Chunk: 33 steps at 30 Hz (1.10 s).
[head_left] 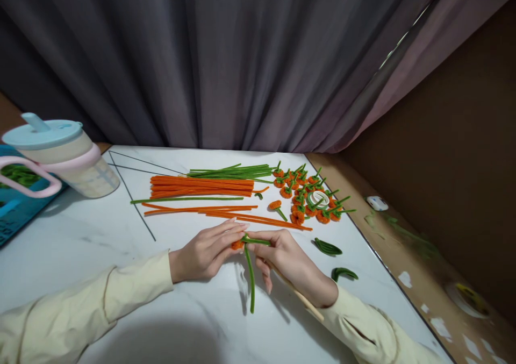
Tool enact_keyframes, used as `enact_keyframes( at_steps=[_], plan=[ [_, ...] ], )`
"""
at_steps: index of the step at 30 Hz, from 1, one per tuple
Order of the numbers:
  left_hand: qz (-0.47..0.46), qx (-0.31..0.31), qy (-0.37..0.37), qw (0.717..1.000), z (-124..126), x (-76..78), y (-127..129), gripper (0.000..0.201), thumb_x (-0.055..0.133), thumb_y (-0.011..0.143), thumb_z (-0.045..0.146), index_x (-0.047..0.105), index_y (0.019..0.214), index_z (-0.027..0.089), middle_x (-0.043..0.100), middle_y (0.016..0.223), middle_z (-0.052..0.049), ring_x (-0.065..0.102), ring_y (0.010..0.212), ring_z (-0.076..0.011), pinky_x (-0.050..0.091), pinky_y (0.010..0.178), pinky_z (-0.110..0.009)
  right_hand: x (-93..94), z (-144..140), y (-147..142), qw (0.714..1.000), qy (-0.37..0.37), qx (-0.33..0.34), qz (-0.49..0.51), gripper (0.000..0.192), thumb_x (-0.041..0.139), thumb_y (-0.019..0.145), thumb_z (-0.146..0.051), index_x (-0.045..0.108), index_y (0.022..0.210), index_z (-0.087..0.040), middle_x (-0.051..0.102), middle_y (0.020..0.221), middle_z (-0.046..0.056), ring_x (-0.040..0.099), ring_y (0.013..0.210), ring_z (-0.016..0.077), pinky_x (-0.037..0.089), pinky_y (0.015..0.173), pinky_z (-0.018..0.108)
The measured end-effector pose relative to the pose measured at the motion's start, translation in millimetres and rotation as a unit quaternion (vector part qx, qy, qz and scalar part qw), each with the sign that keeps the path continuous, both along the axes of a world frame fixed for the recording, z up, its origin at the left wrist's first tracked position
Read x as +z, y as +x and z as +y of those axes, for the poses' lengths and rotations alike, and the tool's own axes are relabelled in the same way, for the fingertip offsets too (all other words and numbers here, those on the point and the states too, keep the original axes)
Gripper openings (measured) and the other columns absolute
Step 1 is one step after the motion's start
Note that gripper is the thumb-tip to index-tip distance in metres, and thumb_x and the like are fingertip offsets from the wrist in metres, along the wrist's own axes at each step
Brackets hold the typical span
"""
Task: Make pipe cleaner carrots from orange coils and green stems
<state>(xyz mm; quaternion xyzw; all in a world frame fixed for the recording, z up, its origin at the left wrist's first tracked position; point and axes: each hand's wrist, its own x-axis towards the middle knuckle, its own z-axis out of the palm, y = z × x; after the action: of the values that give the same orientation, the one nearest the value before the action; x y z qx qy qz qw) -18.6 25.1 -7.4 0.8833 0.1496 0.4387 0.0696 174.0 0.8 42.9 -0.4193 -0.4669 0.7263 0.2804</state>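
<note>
The white marble-patterned table carried a bundle of straight orange pipe cleaners at twelve o'clock from the hands. The left hand and right hand both pinched a small orange coil with a green pipe-cleaner stem, which trailed toward six o'clock.

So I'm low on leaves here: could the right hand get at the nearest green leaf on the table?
Probably yes: the leaf lies just beside the right hand, nothing between, though that hand holds a green stem.
</note>
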Motion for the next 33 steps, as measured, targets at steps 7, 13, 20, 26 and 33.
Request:
enact_keyframes(
  at_steps=[7,13,20,26,33],
  plan=[
    [-0.009,0.006,0.004,1.000,1.8,-4.1,-0.8,0.043,0.048,0.087,0.005,0.044,0.129,0.009,0.064,0.114,-0.018,0.056,0.114,-0.0221,0.052,0.095,-0.041,-0.8,1.5,-1.1,1.000,-0.023,-0.015,0.015,0.032,0.063,0.073,-0.030,0.066,0.096,-0.009,0.048,0.041,-0.007,0.041,0.031,0.0068,0.041,0.032,0.019],
    [-0.042,0.036,-0.064,0.996,-3.6,-6.3,-0.7,0.035,0.049,0.086,0.007,0.052,0.121,0.014,0.068,0.107,-0.012,0.063,0.104,-0.0211,0.055,0.089,-0.036,-0.7,1.7,4.4,0.999,-0.012,0.040,-0.005,0.035,0.062,0.078,-0.034,0.062,0.105,-0.012,0.049,0.048,-0.006,0.046,0.038,0.0085,0.046,0.040,0.021],
    [-0.135,0.021,-0.568,0.812,-9.6,11.2,7.1,0.022,0.054,0.087,0.031,0.054,0.102,0.015,0.068,0.089,-0.007,0.065,0.085,-0.0184,0.052,0.075,-0.027,-12.8,-10.3,21.6,0.949,0.228,-0.065,-0.210,0.020,0.057,0.085,-0.033,0.059,0.096,-0.017,0.062,0.074,0.001,0.049,0.055,0.0100,0.039,0.050,0.021],
    [-0.157,-0.101,-0.713,0.676,-16.0,12.7,12.6,0.024,0.059,0.086,0.032,0.054,0.104,0.016,0.068,0.090,-0.006,0.063,0.085,-0.0159,0.047,0.079,-0.027,-19.7,-25.1,25.7,0.833,0.497,-0.080,-0.229,0.015,0.047,0.090,-0.016,0.061,0.091,-0.019,0.061,0.084,0.006,0.058,0.073,0.0148,0.046,0.064,0.023],
    [-0.188,-0.144,-0.769,0.593,-20.8,10.7,23.6,0.024,0.062,0.084,0.030,0.056,0.101,0.014,0.069,0.088,-0.008,0.065,0.080,-0.0163,0.049,0.078,-0.030,-25.3,-31.5,20.9,0.803,0.545,-0.108,-0.217,0.017,0.046,0.088,-0.010,0.060,0.091,-0.019,0.057,0.085,0.007,0.057,0.074,0.0144,0.046,0.059,0.023]
  ],
)
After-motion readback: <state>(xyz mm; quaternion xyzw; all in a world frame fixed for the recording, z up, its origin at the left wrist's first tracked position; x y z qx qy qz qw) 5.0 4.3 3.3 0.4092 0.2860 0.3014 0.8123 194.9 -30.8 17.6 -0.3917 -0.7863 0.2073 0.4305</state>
